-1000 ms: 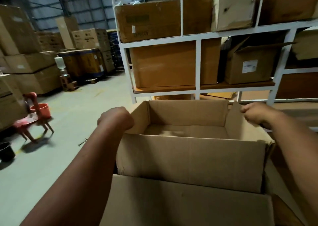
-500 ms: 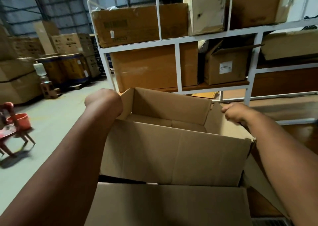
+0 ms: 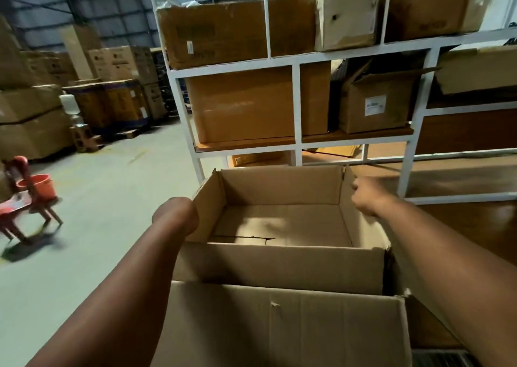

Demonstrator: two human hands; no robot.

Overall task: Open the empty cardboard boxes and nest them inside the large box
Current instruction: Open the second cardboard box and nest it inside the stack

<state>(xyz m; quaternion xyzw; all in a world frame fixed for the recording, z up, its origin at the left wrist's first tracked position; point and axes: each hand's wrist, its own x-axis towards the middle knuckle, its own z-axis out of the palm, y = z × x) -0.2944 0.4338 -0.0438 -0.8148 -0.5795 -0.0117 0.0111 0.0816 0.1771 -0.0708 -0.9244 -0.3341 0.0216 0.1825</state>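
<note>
head cam | looks forward-down | open cardboard box close below | white shelving ahead

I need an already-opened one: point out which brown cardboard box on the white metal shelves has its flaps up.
The small brown cardboard box with the white label, middle shelf; its neighbours look closed.

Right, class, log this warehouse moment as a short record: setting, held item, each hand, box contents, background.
setting: warehouse, white shelving rack ahead
held item: open cardboard box, flaps up
left hand: on the box's left wall
right hand: at the box's right wall
box contents: nothing visible inside
near flap: folded toward the camera
background: orange bucket on a red stool
</note>
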